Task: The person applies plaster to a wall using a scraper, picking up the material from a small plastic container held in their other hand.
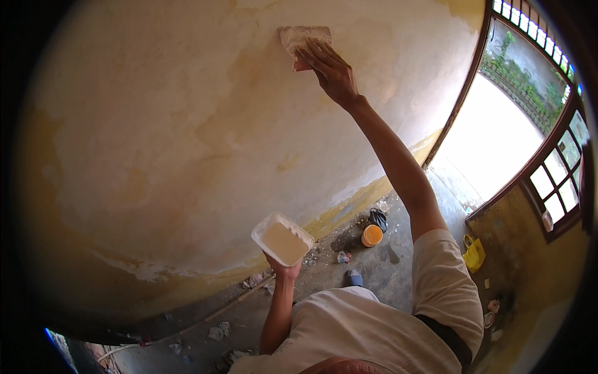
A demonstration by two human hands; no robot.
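My right hand [333,71] is stretched up to the wall [187,137], fingers pressed along a wide, putty-smeared scraper [305,35]. A bit of red shows at the scraper's lower edge, and its blade lies against the plaster. Lower down, my left hand [284,267] supports a white rectangular tub [256,233] from below. Pale, smooth putty [284,243] covers the tub's bottom. The fingers under the tub are mostly hidden. Whitish putty is spread in patches over the yellow wall.
An orange bucket [372,235] and a black plastic bag [378,218] stand on the grey floor by the wall. Debris and a long pole [230,305] lie along its foot. At right are an open doorway [498,124], a window [559,171] and a yellow bag [474,254].
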